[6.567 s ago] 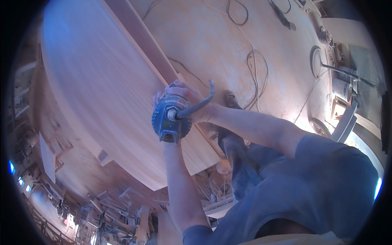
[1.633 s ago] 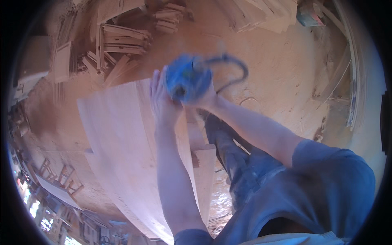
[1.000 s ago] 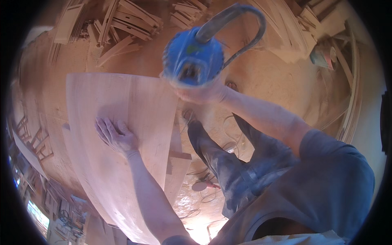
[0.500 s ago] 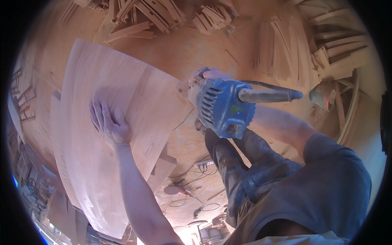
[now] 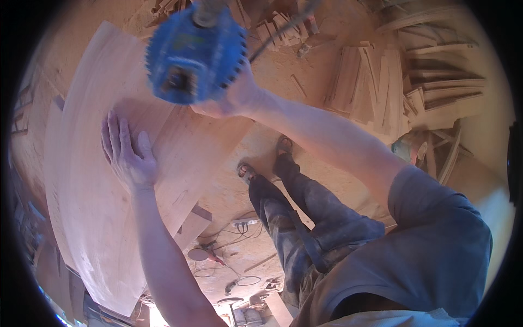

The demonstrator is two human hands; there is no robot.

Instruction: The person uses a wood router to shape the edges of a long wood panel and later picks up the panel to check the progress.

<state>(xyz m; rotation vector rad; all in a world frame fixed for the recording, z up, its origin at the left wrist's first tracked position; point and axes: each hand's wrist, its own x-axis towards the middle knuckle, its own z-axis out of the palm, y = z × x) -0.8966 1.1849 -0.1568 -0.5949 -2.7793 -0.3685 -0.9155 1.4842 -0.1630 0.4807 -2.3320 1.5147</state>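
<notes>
My left hand [image 5: 131, 158] lies flat on a large, pale wooden panel [image 5: 180, 180], fingers outstretched and thumb apart. The panel has a curved outer edge and tapers toward me. Over its far right part, my right hand [image 5: 231, 98] grips a blue corded power tool [image 5: 188, 60] that looks like a router. Its round housing has a toothed rim and hides most of my right fingers. The tool's underside is hidden, so I cannot tell whether it touches the wood. A dark cord [image 5: 280, 32] runs off from it to the upper right.
Stacked wooden strips [image 5: 368, 90] lie on the floor to the right, with curved pieces [image 5: 444, 87] beyond them. Near my legs are a power strip [image 5: 243, 222], loose cables and a disc-shaped tool [image 5: 199, 254]. Wood scraps [image 5: 278, 30] lie at the far side.
My right hand has carried the blue power tool left and farther away, from beside the panel's right corner to above the panel. My left hand stays flat on the wood. The view has shifted.
</notes>
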